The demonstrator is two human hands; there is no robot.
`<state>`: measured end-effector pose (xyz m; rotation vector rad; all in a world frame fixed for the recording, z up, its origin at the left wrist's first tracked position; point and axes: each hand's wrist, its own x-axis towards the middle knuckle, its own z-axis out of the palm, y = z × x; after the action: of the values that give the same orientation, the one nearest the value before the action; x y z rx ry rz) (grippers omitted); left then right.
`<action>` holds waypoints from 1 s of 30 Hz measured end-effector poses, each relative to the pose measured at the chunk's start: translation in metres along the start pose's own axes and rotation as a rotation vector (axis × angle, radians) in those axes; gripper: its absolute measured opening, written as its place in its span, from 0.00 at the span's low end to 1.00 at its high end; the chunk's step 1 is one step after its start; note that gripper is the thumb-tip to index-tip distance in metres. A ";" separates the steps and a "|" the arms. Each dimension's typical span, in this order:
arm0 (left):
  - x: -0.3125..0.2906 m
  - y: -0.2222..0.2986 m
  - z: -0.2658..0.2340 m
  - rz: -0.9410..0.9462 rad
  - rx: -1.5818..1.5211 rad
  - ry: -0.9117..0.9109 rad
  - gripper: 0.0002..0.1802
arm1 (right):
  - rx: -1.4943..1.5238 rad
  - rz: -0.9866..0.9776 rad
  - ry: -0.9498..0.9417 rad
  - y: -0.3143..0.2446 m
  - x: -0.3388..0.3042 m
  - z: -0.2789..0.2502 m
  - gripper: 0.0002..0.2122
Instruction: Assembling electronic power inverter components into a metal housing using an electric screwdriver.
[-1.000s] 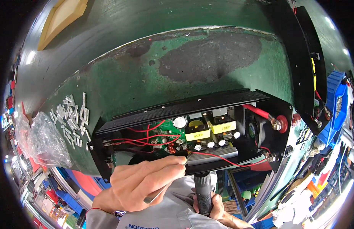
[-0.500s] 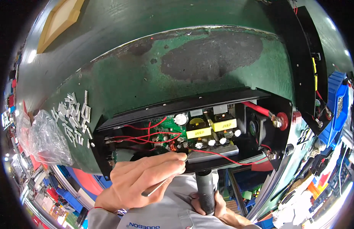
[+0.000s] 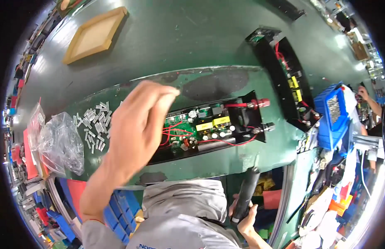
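Note:
An open black metal case [image 3: 172, 157] lies on the green bench. Inside sit a green circuit board [image 3: 174, 121], yellow-wrapped transformers [image 3: 213, 123], red wires and a fan at the right end. My left hand [image 3: 136, 120] is raised above the case's left end and hides it. Its thumb and fingers are pinched together; whatever lies between them is too small to make out. Below the bench's front edge, my right hand [image 3: 247, 219] grips a black cylindrical electric screwdriver [image 3: 245, 195], its thin bit pointing up, apart from the case.
Several small silvery metal pieces [image 3: 95, 126] lie loose beside a clear plastic bag [image 3: 62, 143] on the left. A shallow tan tray [image 3: 91, 37] rests farther back. On the right stand a second open black case [image 3: 272, 70] and a blue bin [image 3: 327, 120] of small metal parts.
My left hand has risen off the case's front edge, up and to the left. My right hand and the screwdriver have moved right. The view has shifted, showing more of the bench.

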<state>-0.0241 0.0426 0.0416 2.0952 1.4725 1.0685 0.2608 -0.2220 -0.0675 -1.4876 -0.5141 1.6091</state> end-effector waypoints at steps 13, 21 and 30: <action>0.026 -0.047 0.021 0.193 0.345 -0.476 0.13 | -0.712 -0.330 0.104 -0.116 0.061 0.007 0.32; -0.018 -0.020 0.023 -0.476 -0.053 -0.360 0.18 | -0.886 -0.574 0.177 -0.163 0.106 0.018 0.30; -0.035 -0.010 -0.019 0.215 0.294 -0.141 0.20 | -1.073 -1.136 0.076 -0.166 0.088 0.042 0.17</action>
<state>-0.0502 0.0122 0.0344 2.5245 1.4319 0.7916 0.2791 -0.0506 0.0180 -1.4161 -1.9347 0.3026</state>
